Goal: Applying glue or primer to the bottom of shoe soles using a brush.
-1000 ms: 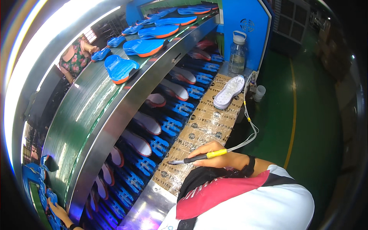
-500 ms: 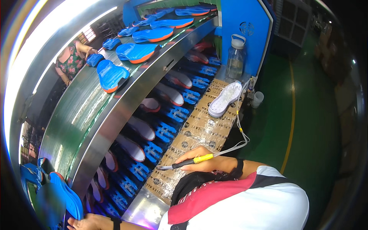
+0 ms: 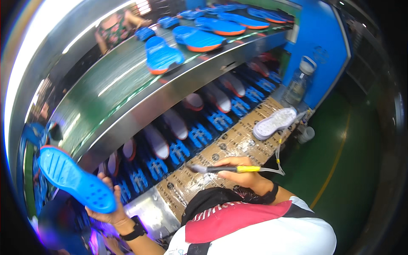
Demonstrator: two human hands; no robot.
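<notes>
My left hand [image 3: 111, 214] is closed round one end of a blue shoe sole [image 3: 70, 176], held up at the lower left. The grooved, holed face of that sole is in sight, with a thin orange-red edge at its far end. Between the fingers and thumb of my right hand [image 3: 246, 172] lies a glue brush [image 3: 219, 169] with a black and yellow handle. A thin clear tube [image 3: 272, 171] runs from its back end. The bristles, a little blurred, point left over the cardboard-covered ledge [image 3: 191, 182]; whether they touch it I cannot tell.
Blue soles with orange edges [image 3: 199, 39] ride the curved green conveyor [image 3: 102, 91]. Below, whitish soles [image 3: 156, 142] line blue racks [image 3: 199, 135]. A white sole [image 3: 274, 123], a clear bottle [image 3: 297, 83] and a white cup [image 3: 306, 135] stand rightward. Across the conveyor is another person [image 3: 114, 32].
My left hand has lifted the blue sole and turned it from nearly edge-on to show its grooved face. My right hand still holds the brush. The whole view has swung.
</notes>
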